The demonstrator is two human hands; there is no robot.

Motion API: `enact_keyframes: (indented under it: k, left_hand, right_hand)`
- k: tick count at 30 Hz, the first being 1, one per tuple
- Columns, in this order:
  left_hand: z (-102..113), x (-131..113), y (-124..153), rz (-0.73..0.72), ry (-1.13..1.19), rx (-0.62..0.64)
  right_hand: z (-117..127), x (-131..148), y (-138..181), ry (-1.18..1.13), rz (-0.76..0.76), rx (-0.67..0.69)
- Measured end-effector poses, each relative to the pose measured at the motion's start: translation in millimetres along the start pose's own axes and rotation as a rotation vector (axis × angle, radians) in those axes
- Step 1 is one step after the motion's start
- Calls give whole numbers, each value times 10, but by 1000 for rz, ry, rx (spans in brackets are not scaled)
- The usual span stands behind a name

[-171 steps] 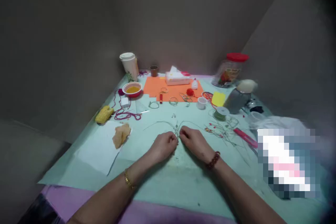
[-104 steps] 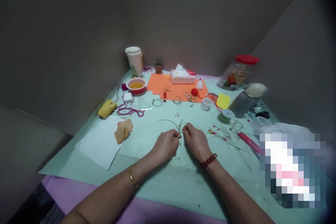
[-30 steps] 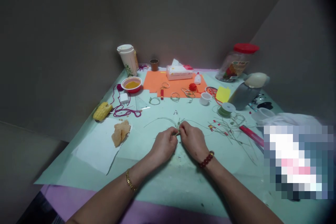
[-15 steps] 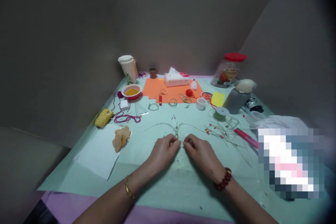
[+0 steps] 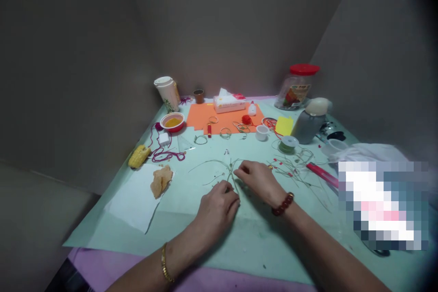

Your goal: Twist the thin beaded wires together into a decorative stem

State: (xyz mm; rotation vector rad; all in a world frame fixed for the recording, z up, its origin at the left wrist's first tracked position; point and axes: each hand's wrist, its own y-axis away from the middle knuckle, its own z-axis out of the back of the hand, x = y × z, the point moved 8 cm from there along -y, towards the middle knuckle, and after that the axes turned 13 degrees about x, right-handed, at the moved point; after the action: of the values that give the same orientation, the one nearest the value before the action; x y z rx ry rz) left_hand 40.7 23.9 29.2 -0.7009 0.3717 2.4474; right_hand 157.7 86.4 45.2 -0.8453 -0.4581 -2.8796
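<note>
On the pale green paper sheet, thin green wire strands are being pinched by the closed fingertips of the left hand and the right hand. They are likely being felt as light, bendy and slippery; a hold near their crossing looks best.

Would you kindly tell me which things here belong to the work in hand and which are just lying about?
In hand: thin green strands, pinched by the left hand and right hand; loose cut strands and green spool nearby.
Lying about: corn cob, paper cup, red bowl, tissue box, red-lidded jar, orange sheet.
</note>
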Motion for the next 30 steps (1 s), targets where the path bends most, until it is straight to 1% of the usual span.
enact_keyframes:
  k: [3,4,6,8,12,16,18,22,25,30]
  left_hand:
    - [134,-20,-7,-56,25,-31]
    - [211,23,-28,-35,36,-67]
    - [360,165,-98,62,31,-148]
    - [406,284,-220,136,-23,-146]
    - [274,374,-477,141,-95,-29]
    - [212,393,-568,118,-76,-5]
    - [224,401,-582,89,-31,1]
    - [273,454,-622,59,72,22]
    - [300,510,-662,90,126,45]
    - [329,584,-689,145,164,57]
  right_hand:
    - [-205,-50,-128,26,-75,43]
    - [-250,-66,-140,23,-81,53]
    - [-290,-87,-136,15,-72,51]
    - [-292,-97,-120,11,-57,41]
    - [-278,-74,-79,-20,-21,7]
    - [-255,11,14,-96,32,-77]
    - [-286,48,53,-134,34,-57]
    - [-395,90,114,-169,-24,60]
    - [-480,151,165,-82,-51,120]
    - [-599,230,192,202,-86,113]
